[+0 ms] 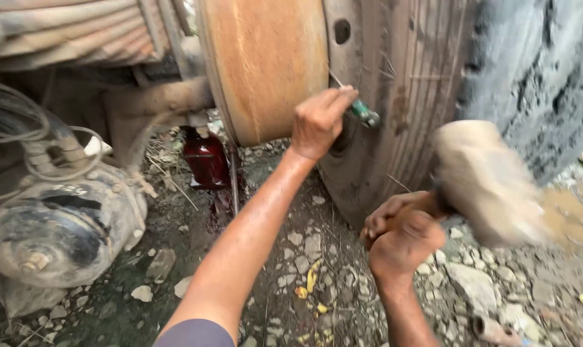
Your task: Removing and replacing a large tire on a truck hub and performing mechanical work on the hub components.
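My left hand [318,122] grips a screwdriver with a green handle [363,114]; its thin metal shaft [336,80] points up-left against the rusty wheel rim [394,83], beside the orange brake drum [266,64]. My right hand [401,234] is closed on the handle of a large hammer whose pale, motion-blurred head [487,180] sits to the right of the screwdriver, in front of the dark tyre [536,71].
A dark red jack [205,157] stands under the axle behind the drum. A dirty round axle housing [60,225] with cables lies at the left. The ground is dirt with loose stones [471,283] and yellow scraps [312,279].
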